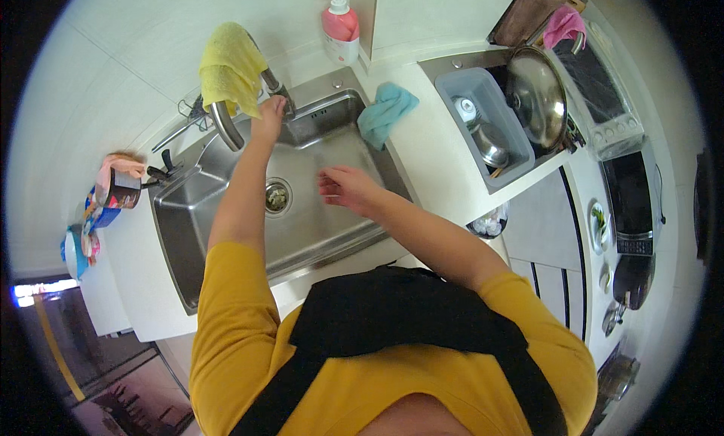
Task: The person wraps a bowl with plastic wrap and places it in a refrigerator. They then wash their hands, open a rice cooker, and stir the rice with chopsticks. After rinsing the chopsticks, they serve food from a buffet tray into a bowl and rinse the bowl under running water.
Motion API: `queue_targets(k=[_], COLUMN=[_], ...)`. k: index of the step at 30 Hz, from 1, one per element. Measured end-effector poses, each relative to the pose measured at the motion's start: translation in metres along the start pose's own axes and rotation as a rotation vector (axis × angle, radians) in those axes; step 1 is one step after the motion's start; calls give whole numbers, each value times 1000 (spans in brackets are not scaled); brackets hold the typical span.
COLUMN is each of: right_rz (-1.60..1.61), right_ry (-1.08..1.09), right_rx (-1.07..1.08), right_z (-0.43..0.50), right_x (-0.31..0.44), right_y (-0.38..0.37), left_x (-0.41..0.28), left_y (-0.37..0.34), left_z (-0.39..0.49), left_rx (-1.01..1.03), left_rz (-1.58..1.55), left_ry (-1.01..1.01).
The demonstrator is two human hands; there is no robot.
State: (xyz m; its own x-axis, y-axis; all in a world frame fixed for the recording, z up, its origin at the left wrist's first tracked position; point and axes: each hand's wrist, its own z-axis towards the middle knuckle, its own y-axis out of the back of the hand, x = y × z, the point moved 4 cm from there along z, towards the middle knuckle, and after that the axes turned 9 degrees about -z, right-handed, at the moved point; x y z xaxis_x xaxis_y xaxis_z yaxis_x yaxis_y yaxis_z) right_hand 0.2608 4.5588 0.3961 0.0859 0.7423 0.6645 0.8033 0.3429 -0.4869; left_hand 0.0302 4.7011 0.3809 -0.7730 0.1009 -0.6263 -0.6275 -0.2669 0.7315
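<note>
My left hand (269,118) reaches to the base of the metal faucet (276,85), its fingers curled against it; the part under them is hidden. A yellow cloth (229,65) hangs over the arched spout. Over the stainless steel sink (308,232) hovers my right hand (346,190), holding nothing, with loosely bent fingers apart. Left of it, pale scraps lie in the drain strainer (277,197). No running water can be made out. A teal cloth (386,114) is draped at the sink's right rim.
A pink pump bottle (340,31) stands behind the sink. On the right, a grey plastic basin (512,119) holds a metal bowl and other ware beside a large pan lid (536,99). A brown canister (123,188) and packages stand left. Knife handles (161,167) rise near the left rim.
</note>
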Motion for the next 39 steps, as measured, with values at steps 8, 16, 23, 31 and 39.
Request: queue_targets(k=[8, 16, 23, 31, 39], right_rz=[414, 548, 371, 462, 438], right_ry=[-201, -242, -276, -379, -373], right_rx=[10, -142, -255, -40, -16], right_z=[151, 184, 201, 220, 260], right_x=[-21, -39, -103, -137, -184], right_y=[-76, -73, -53, -56, -63], left_x=[12, 10, 26, 99, 102], left_y=[10, 35, -47, -89, -46], left_z=[5, -15, -180, -199, -197], left_rx=[-7, -72, -312, -369, -119], left_rz=[-160, -427, -1406, -1262, -658], left_ry=[-193, -6, 953, 969, 761])
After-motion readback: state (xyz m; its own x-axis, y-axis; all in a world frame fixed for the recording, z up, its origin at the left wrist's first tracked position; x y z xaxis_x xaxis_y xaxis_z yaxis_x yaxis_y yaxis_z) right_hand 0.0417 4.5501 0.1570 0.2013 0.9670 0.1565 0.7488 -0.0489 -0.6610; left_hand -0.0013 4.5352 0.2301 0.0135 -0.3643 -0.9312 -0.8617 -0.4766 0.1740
